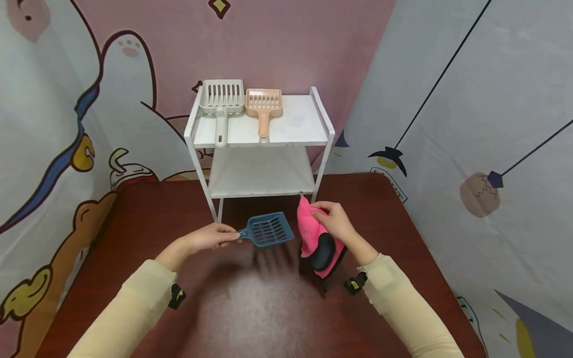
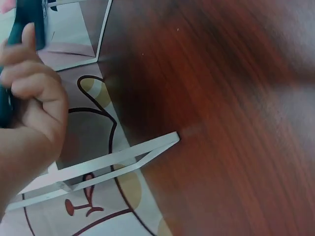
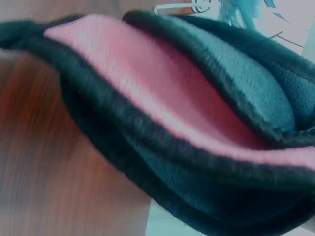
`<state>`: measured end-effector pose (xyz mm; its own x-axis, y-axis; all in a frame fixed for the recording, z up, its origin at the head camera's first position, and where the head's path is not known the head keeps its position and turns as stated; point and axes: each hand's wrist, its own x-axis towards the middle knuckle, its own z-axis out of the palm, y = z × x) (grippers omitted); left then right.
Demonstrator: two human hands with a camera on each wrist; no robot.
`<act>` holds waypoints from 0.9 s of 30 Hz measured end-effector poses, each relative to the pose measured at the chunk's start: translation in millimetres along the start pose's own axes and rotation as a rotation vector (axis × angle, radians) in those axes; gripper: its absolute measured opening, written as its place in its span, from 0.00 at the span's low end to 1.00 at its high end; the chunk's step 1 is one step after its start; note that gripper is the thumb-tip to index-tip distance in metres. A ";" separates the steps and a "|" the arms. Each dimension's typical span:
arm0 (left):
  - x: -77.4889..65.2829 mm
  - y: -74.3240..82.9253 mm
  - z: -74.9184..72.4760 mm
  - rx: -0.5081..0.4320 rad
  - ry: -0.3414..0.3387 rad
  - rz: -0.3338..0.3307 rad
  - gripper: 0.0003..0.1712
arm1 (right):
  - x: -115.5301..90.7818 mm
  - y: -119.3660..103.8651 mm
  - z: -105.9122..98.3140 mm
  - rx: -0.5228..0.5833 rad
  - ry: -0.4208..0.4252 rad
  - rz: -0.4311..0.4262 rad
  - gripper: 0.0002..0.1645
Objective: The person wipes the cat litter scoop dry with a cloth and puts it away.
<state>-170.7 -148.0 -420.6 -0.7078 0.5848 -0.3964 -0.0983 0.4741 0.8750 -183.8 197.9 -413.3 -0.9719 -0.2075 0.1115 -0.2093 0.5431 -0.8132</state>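
My left hand [image 1: 210, 237] grips the handle of a blue slotted litter scoop [image 1: 270, 229], which is held above the dark red-brown table. The left wrist view shows fingers curled round the blurred scoop handle [image 2: 6, 105]. To the right, my right hand [image 1: 336, 223] pinches the upper part of a pink padded cloth piece [image 1: 310, 224] with a dark oval patch and black edging. Close up in the right wrist view, the cloth piece [image 3: 142, 73] has dark fleecy parts and hides the right fingers.
A white two-tier shelf [image 1: 264, 193] stands at the back of the table [image 1: 268, 318]. On its top lie a pale grey litter scoop [image 1: 221, 128] and a peach litter scoop [image 1: 263, 122]. Printed cloth walls [image 1: 291, 40] surround the table's back and sides.
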 end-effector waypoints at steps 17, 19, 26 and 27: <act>11.0 26.3 13.9 0.397 -0.083 0.244 0.10 | 7.4 -29.9 5.5 0.016 -0.198 -0.123 0.13; 12.3 30.5 15.9 0.442 -0.074 0.263 0.10 | 6.9 -35.9 10.9 -0.017 -0.244 -0.152 0.12; 14.4 38.2 16.5 0.523 -0.026 0.305 0.09 | 2.9 -45.3 21.1 -0.096 -0.377 -0.245 0.11; 14.5 38.4 16.3 0.525 -0.022 0.307 0.09 | 2.9 -45.1 21.1 -0.100 -0.381 -0.249 0.11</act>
<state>-173.3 -110.6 -397.2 -0.6339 0.7570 -0.1583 0.4699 0.5396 0.6985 -174.8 155.6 -388.4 -0.7857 -0.6153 0.0632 -0.4585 0.5107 -0.7273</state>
